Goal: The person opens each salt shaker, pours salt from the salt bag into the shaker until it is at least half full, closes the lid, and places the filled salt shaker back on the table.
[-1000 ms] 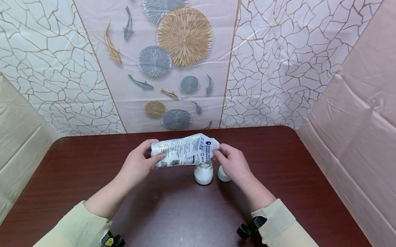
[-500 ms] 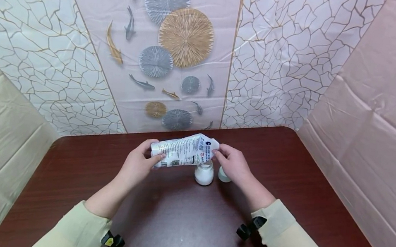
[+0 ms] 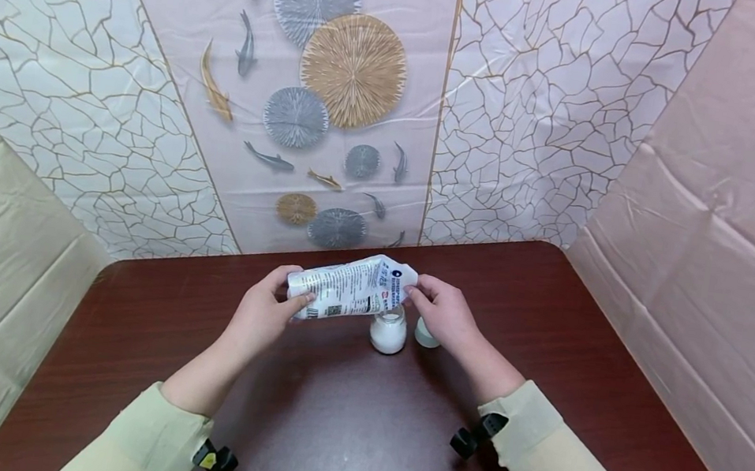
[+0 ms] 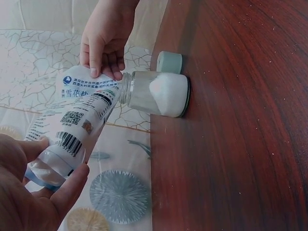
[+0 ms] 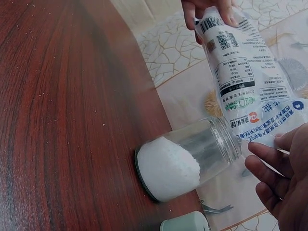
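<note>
A white printed salt bag (image 3: 349, 289) is held tilted above a small glass jar (image 3: 388, 332), its right end at the jar's mouth. White salt (image 5: 166, 168) lies heaped inside the jar, as the right wrist view shows. My left hand (image 3: 264, 306) grips the bag's left end, thumb on the near face. At the other end, my right hand (image 3: 446, 312) pinches the bag's corner by the jar mouth. Just right of the jar sits a pale green lid (image 4: 170, 62), partly behind my right hand in the head view. The bag's opening itself is hidden.
The dark red-brown table (image 3: 338, 429) carries scattered white grains, seen in both wrist views. A patterned cloth (image 3: 355, 185) hangs behind its far edge, with plain cloth walls on the left and right.
Both hands and the bag stay almost in place over the jar. The view shifts very slightly; nothing else visibly differs.
</note>
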Demonstrator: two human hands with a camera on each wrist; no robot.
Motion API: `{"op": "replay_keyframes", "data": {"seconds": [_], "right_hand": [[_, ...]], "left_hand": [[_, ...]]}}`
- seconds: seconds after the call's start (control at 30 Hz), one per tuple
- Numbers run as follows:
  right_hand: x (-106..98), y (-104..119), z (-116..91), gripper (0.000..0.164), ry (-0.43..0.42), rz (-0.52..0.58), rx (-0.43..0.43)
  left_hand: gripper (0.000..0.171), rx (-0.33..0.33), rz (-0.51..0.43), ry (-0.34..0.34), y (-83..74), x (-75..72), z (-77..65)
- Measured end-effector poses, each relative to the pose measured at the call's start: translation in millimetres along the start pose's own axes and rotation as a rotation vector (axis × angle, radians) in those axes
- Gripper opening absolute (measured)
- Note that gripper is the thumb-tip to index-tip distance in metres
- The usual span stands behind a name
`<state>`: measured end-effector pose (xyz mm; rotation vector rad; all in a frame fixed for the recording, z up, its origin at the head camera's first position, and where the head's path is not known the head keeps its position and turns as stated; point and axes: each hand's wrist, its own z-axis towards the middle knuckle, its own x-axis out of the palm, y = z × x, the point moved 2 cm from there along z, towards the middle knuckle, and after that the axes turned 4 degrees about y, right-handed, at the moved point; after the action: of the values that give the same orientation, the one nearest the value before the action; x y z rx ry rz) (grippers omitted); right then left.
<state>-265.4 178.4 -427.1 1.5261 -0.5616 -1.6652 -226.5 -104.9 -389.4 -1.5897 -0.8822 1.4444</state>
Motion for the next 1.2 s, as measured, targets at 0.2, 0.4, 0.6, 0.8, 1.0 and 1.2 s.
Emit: {"op": "replay_keyframes", "data": {"seconds": [0.2,0.4,0.6,0.8,1.0,1.2], "right_hand": [[-0.2,-0.7,0.1,0.015,0.0,0.005,0.011],[0.2,-1.4,0.6,0.016,-0.001,0.018,0.017],[0.7,-1.7,1.4,0.014,0.005,0.036,0.029],[0.5,-1.8,2.1,0.015,0.007,0.047,0.032],[0.9,-1.4,2.9,0.014,0.009,0.048,0.036],[1.9,0.4,3.8,0.015,0.012,0.036,0.036]], "left_hand": [[0.041,0.003,0.02,0.0,-0.6,0.0,0.6],[0.041,0.001,0.019,0.004,-0.4,-0.2,1.2],[0.041,-0.004,0.019,0.005,-1.4,-0.4,1.0],[0.041,0.002,0.019,0.005,-1.6,-0.5,0.6],[0.041,0.0,0.018,0.003,-1.4,-1.3,0.3],[0.04,-0.001,0.016,0.007,-2.0,-3.1,-0.4]]}}
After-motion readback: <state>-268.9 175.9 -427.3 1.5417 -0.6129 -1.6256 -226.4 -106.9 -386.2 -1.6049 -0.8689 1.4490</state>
